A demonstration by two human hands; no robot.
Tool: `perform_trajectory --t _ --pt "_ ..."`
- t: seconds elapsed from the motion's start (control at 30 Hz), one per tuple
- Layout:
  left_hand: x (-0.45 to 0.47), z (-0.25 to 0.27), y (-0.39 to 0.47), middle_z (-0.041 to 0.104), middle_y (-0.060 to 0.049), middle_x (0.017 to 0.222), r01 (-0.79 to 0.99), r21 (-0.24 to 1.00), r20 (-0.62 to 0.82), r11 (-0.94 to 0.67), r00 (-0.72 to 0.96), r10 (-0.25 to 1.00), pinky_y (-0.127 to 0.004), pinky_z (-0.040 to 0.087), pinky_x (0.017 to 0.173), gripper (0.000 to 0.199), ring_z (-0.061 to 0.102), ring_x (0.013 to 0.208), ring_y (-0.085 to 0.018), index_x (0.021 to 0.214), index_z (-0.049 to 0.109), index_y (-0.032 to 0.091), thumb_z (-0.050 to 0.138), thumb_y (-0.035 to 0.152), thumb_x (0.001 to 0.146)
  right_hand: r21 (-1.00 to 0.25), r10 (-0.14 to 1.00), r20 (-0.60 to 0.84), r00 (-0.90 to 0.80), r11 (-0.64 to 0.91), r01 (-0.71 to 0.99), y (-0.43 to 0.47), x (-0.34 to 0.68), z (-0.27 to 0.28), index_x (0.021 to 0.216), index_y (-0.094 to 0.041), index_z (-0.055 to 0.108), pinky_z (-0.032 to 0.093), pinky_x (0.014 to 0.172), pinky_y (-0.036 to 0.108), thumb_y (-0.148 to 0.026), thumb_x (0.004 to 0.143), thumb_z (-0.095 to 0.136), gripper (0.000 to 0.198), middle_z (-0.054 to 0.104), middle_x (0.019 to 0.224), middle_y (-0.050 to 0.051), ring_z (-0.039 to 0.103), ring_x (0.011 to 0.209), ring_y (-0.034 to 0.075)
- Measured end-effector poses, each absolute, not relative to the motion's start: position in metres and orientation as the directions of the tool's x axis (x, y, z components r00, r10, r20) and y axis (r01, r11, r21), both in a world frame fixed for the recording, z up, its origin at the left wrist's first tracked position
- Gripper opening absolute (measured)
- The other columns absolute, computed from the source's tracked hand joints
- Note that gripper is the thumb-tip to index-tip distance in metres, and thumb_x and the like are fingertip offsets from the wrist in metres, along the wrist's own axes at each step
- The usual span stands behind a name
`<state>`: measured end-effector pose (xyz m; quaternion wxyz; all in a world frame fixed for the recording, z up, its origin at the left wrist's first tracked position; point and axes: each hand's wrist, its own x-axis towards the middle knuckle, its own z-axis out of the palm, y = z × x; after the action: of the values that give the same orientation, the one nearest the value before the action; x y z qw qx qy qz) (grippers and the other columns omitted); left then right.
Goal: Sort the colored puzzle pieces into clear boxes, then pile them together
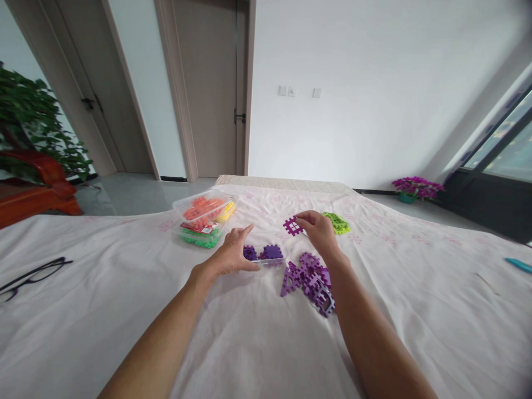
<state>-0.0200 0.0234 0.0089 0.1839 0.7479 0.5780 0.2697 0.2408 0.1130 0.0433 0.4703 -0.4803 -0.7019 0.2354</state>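
Observation:
My right hand [318,226] pinches a purple square interlocking toy piece [293,226] with notched edges and a window-like grid. It holds the piece up above the cloth. My left hand [233,249] is curved round the left end of a clear plastic box [272,261], thumb along the near side and index finger stretched out. Inside the box lie dark purple pieces [272,251]. Just right of the box, below my right hand, is a loose pile of purple interlocking pieces [310,274], with a greyish-lilac piece [324,299] at its near end.
Stacked clear boxes of orange pieces [203,209] and green pieces [203,238] stand at left, with yellow pieces [228,210] beside. Lime-green pieces [337,223] lie beyond my right hand. Glasses [37,275] and a blue object [519,265] rest on the white cloth [245,338].

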Motion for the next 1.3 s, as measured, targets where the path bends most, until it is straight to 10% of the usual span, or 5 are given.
perform_trajectory --t 0.27,0.57,0.83,1.1,1.3 --pt "-0.021 0.003 0.026 0.036 -0.014 0.141 0.765 0.585 0.207 -0.268 0.179 0.962 -0.046 0.032 0.111 0.118 0.035 0.132 -0.034 0.152 0.023 0.025 0.084 0.047 0.053 -0.737 0.851 0.319 -0.418 0.500 0.454 0.091 0.206 0.041 0.089 -0.018 0.074 0.045 0.068 0.025 -0.024 0.081 0.058 0.019 0.073 0.079 0.001 0.064 0.072 0.015" --pt "-0.022 0.000 0.028 0.035 -0.013 0.141 0.763 0.584 0.220 -0.276 0.179 0.959 -0.048 0.033 0.110 0.117 0.036 0.132 -0.035 0.152 0.023 0.026 0.084 0.046 0.053 -0.365 0.803 0.358 -0.476 0.590 0.721 0.083 0.203 0.040 0.100 -0.024 0.076 0.044 0.089 0.030 -0.013 0.082 0.056 0.028 0.075 0.101 0.003 0.064 0.101 0.021" --pt "-0.022 0.000 0.029 0.036 -0.014 0.140 0.766 0.579 0.221 -0.280 0.183 0.958 -0.048 0.032 0.111 0.119 0.036 0.132 -0.034 0.152 0.021 0.025 0.084 0.048 0.053 -0.392 0.720 0.170 -0.673 0.676 0.624 0.081 0.204 0.045 0.096 -0.024 0.078 0.048 0.086 0.025 -0.019 0.084 0.058 0.024 0.077 0.094 0.002 0.069 0.090 0.018" --pt "-0.020 0.005 0.026 0.035 -0.014 0.141 0.773 0.580 0.200 -0.259 0.174 0.964 -0.047 0.032 0.111 0.116 0.036 0.132 -0.034 0.151 0.024 0.025 0.083 0.046 0.054 -0.341 0.867 0.240 -0.436 0.496 0.799 0.090 0.231 0.059 0.109 -0.022 0.073 0.046 0.086 0.025 -0.022 0.086 0.054 0.029 0.075 0.105 0.005 0.067 0.100 0.020" --pt "-0.021 0.004 0.026 0.036 -0.014 0.140 0.772 0.569 0.219 -0.283 0.189 0.957 -0.045 0.031 0.112 0.113 0.036 0.132 -0.033 0.151 0.025 0.023 0.081 0.043 0.055 -0.103 0.977 -0.036 -0.211 0.207 0.973 0.099 0.258 0.058 0.104 -0.025 0.073 0.046 0.075 0.029 -0.032 0.076 0.065 0.031 0.073 0.105 0.007 0.067 0.096 0.024"
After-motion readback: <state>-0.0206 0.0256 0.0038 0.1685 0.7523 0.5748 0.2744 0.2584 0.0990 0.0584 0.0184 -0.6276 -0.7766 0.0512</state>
